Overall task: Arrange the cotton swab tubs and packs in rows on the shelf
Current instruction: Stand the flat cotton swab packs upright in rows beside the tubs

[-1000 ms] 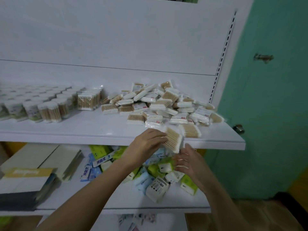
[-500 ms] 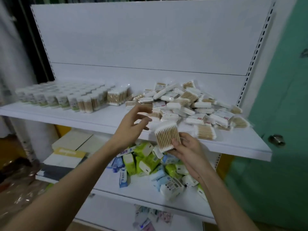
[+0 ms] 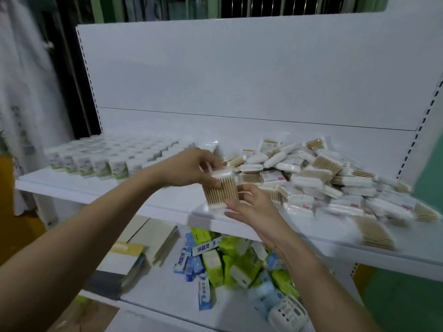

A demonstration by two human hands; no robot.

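**Wooden-stemmed swabs held over the shelf edge**

White tubs (image 3: 103, 161) stand in rows at nine o'clock on the shelf (image 3: 96, 190). Toward centre, the left hand (image 3: 189, 168) curls its grip round the top of a swab pack (image 3: 221, 190), held upright above the shelf's front. At its five o'clock the right hand (image 3: 251, 207) pinches the pack's lower edge. Loose packs (image 3: 323, 178) lie heaped at three o'clock.
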